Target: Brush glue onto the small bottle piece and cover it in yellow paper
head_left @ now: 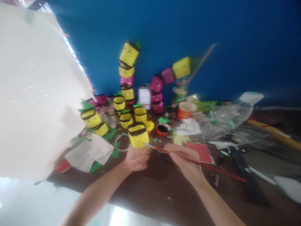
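Observation:
My left hand (138,159) is closed around the lower end of a yellow painted cup (138,139) with a black band near its rim, holding it up above the table. In my right hand (184,155) is a red-handled paintbrush (211,168), pinched near its ferrule. The brush tip meets or nearly touches the cup's lower side; blur hides which. Behind the cup stand several similar yellow cups (125,120) with black bands and green paper leaves. A small bowl of black paint (163,129) sits to the right, and a yellow paint container (149,126) is partly hidden behind the held cup.
Stacked yellow and magenta cups (127,72) rise against the blue wall (176,28). A clear plastic bottle (235,110) lies at right, near a red paper cup (185,110). White paper (90,152), a tape roll (117,144) and green scraps cover the left of the brown table (150,191).

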Available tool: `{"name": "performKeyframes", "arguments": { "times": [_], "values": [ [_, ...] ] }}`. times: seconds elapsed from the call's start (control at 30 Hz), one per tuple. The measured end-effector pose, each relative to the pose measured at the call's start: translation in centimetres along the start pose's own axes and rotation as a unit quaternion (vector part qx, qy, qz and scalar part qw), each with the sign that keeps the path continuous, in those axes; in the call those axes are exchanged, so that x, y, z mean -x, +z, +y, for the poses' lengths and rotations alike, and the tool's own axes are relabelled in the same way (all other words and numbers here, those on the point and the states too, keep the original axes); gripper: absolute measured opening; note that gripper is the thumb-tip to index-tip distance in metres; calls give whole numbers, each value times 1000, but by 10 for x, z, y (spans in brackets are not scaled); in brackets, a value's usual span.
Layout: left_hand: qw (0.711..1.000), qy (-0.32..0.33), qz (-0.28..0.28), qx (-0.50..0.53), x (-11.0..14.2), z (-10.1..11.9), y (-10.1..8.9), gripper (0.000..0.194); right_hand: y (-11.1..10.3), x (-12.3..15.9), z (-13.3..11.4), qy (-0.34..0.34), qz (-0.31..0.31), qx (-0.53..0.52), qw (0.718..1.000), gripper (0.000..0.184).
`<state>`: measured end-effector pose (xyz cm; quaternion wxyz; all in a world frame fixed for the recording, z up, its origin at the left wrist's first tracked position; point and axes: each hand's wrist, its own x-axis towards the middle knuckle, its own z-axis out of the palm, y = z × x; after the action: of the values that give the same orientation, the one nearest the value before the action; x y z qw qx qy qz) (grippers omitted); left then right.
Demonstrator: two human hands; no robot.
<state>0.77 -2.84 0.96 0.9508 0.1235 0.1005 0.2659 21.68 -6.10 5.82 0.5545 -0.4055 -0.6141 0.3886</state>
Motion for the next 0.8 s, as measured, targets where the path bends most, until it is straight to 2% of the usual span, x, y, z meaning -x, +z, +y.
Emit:
{"name": "performKeyframes", "arguments": {
  "times": [0.2,0.3,0.43,0.67,0.8],
  "values": [
    [1000,13,9,13,1,1,4,44,-11,-1,6,-36,59,12,998,11],
    [1000,18,8,11,1,1,3,43,-7,1,5,-41,34,-2,999,10],
    [1000,5,7,6,1,0,-1,42,2,0,-6,-8,3,12,1000,17],
    [1000,13,20,16,2,1,2,38,-9,0,2,-29,51,23,998,16],
    [1000,14,19,8,1,0,3,40,-1,2,-1,-20,-1,-5,1000,14]
  ]
}}
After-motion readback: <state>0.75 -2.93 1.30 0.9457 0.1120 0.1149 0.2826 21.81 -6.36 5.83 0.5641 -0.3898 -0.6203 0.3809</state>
